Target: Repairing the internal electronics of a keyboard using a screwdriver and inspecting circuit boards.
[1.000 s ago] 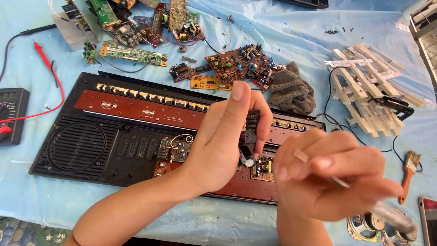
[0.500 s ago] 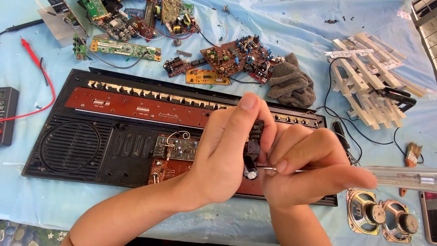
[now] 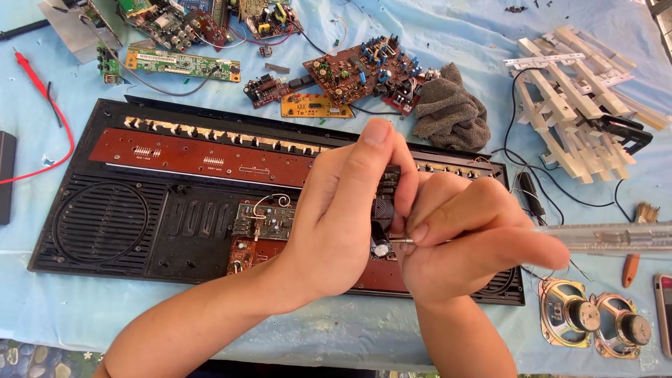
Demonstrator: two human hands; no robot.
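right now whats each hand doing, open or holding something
Left hand: closed, pinching a small black part over the keyboard's circuit board.
Right hand: closed on a clear-handled screwdriver.

Blue-covered table [image 3: 329, 329], black keyboard casing [image 3: 140, 224], circuit boards [image 3: 350, 70], perhaps speakers [image 3: 595, 318]

My left hand [image 3: 343, 210] covers the middle of the black keyboard casing [image 3: 161, 210], so I cannot see the part my fingers pinch beyond a dark sliver and a small round capacitor [image 3: 381, 248]. My right hand [image 3: 469, 245] hides the screwdriver [image 3: 609, 236] shaft; only its tip shows, and its clear handle is blurred and runs off the right edge. A phone [image 3: 663, 311] near right, a black meter [image 3: 5, 175] at left, and the far circuit boards [image 3: 182, 21] are all cut by the edges.
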